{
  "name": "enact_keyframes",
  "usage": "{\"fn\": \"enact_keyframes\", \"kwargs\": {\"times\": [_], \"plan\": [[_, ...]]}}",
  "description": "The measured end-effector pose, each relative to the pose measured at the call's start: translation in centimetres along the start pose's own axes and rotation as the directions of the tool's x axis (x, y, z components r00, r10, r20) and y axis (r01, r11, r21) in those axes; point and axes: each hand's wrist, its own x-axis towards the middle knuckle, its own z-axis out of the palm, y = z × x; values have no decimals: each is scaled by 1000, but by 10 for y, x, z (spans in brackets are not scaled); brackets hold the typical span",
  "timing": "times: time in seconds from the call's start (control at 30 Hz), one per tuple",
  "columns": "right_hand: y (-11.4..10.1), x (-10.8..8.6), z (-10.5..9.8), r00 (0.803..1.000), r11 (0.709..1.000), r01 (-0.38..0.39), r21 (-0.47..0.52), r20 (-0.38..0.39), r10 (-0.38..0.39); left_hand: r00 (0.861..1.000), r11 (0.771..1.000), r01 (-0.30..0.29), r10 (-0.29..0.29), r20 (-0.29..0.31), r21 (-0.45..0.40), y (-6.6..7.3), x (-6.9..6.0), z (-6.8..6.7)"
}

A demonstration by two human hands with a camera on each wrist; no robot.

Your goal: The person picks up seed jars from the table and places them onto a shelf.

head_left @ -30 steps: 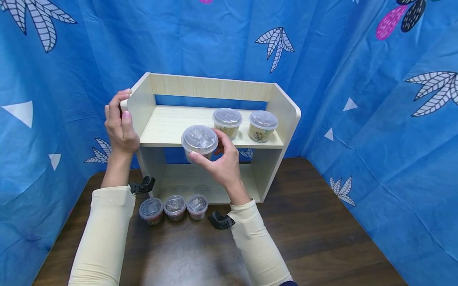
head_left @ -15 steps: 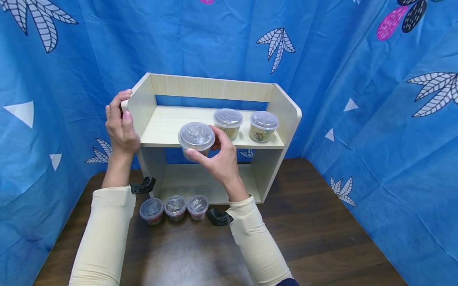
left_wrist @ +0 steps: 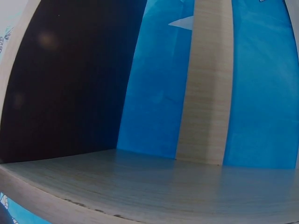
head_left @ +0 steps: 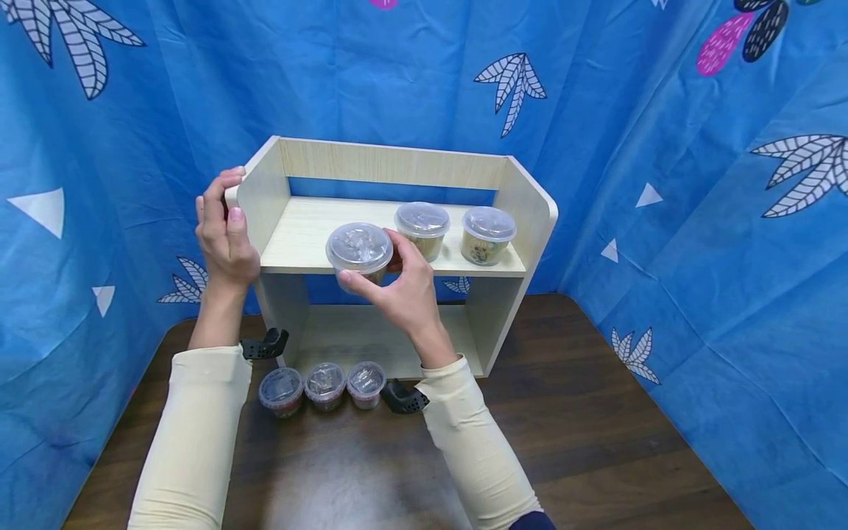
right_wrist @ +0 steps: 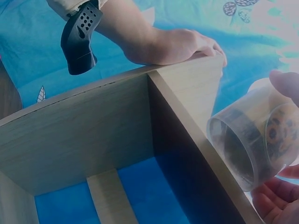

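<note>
My right hand (head_left: 407,294) holds a clear round plastic tub with a lid (head_left: 360,247), thumb on the near side and fingers behind. The tub is at the front edge of the upper shelf board (head_left: 318,228); whether it touches the board cannot be told from the head view. In the right wrist view the tub's clear base (right_wrist: 238,156) shows, with a printed pattern on its side. My left hand (head_left: 227,239) grips the left side panel (head_left: 260,202) of the pale wooden shelf unit at its front edge. Two similar lidded tubs, one middle (head_left: 422,230) and one right (head_left: 486,234), stand on the upper board.
Three smaller lidded cups, the left one (head_left: 281,391), the middle one (head_left: 325,386) and the right one (head_left: 366,384), stand in a row on the dark wooden table (head_left: 596,427) before the lower board (head_left: 397,346). A blue patterned curtain (head_left: 397,81) surrounds the table.
My right hand has carried the tub slightly left and farther toward the upper board. The left hand has stayed on the side panel.
</note>
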Motion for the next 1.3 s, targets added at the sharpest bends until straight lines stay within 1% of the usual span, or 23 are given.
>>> {"fn": "enact_keyframes", "kwargs": {"times": [0.23, 0.5, 0.67, 0.97, 1.3], "plan": [[-1, 2, 1, 1000, 1000, -19, -21, 16, 19, 1000, 1000, 6, -6, 2, 0, 1, 0, 0], [0, 5, 3, 1000, 999, -29, -28, 10, 29, 1000, 1000, -4, 4, 1, 0, 1, 0, 0], [-2, 7, 5, 998, 997, -68, -27, 10, 68, 1000, 1000, -8, 8, 1, -4, 1, 0, 0], [-7, 10, 7, 988, 987, -149, -64, 22, 151, 1000, 1000, 1, -1, 1, 4, 1, 0, 0], [-10, 13, 10, 985, 983, -168, -79, 18, 170, 1000, 1000, -3, 3, 5, 4, 1, -1, 0]]}}
